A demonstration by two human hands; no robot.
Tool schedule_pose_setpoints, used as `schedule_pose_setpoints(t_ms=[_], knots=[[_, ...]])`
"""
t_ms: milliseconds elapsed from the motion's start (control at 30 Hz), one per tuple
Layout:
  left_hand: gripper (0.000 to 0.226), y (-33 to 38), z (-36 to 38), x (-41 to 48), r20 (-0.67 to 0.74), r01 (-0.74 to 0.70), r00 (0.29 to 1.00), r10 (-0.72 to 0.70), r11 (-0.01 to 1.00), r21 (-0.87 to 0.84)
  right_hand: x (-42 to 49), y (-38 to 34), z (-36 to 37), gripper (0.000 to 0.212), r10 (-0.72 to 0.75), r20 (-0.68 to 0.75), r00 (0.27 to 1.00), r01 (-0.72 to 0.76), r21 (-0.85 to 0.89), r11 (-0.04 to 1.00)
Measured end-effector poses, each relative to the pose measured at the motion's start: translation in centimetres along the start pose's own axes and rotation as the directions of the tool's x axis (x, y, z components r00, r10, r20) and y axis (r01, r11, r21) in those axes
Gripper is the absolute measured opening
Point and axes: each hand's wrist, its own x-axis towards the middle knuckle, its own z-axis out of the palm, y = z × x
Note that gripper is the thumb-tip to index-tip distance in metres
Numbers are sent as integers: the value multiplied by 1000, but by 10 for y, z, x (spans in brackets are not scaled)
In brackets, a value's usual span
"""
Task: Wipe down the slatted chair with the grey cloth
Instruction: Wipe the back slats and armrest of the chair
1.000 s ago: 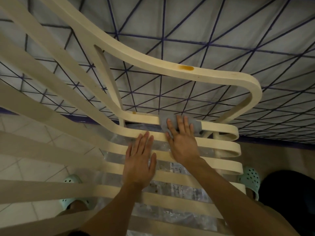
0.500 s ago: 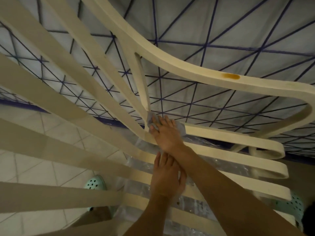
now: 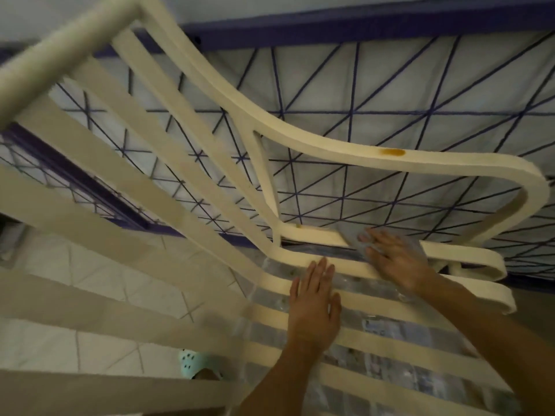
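The cream slatted chair (image 3: 168,187) fills the view, its slats sweeping from upper left down to the seat at lower right. My right hand (image 3: 396,259) lies flat with straight fingers on the grey cloth (image 3: 357,240), pressing it onto the two rearmost seat slats. Only a blurred edge of the cloth shows past the fingers. My left hand (image 3: 315,307) rests flat, fingers straight, on the seat slats just to the left and nearer me. An orange-brown stain (image 3: 392,152) marks the curved armrest above.
Behind the chair stands a white panel with a purple string lattice (image 3: 390,85) and purple frame. Pale floor tiles (image 3: 90,295) lie at left. A mint clog (image 3: 195,364) shows below the slats. Clear plastic wrap over printed paper (image 3: 390,325) lies under the seat.
My right hand has slid the cloth rightwards along the rear seat slat from the slat junction. My left hand stays flat on the seat. The camera view has shifted up and left.
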Motion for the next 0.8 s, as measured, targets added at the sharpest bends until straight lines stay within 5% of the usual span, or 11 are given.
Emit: schedule_pose_setpoints(t_ms=[67, 167, 333, 500, 800], knots=[[54, -1, -20, 13, 105, 6, 994, -5, 1000, -14, -12, 10, -3, 102, 71, -36, 997, -70, 45, 997], [39, 0, -72, 38, 264, 2, 964, 2, 1000, -17, -25, -1, -11, 67, 227, -94, 969, -176, 378, 909], [21, 21, -195, 75, 88, -102, 992, 89, 983, 150, -20, -56, -36, 49, 437, -32, 899, -212, 842, 497], [21, 45, -319, 90, -134, -143, 975, 179, 960, 242, -11, -140, -62, 38, 343, -46, 938, -53, 960, 274], [30, 18, -445, 84, -431, 9, 884, 181, 916, 401, -2, -294, -136, 34, 99, -281, 955, 246, 931, 269]])
